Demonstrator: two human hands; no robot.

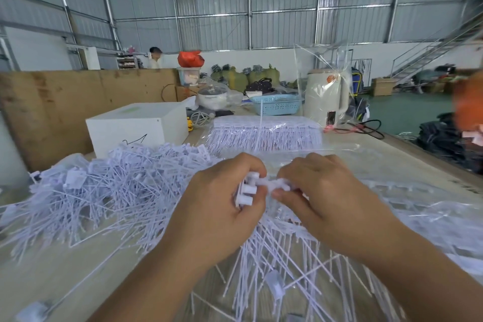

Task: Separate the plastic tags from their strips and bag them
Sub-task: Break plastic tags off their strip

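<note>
Left hand [222,206] grips a white plastic tag strip [261,187] by its blocky heads | right hand [321,191] pinches its other end, seemingly snapping tags | light, springy, thin tails below.

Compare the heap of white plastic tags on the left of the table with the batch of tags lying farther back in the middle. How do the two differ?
The left heap is loose and tangled, its tails pointing every way; the far batch lies in neat rows, tails combed toward the camera. The left heap sits uncovered, while the far batch appears to lie under clear plastic film. The left heap spreads wide and irregular; the far batch forms a tidy rectangular block. Both are the same white tags.
</note>
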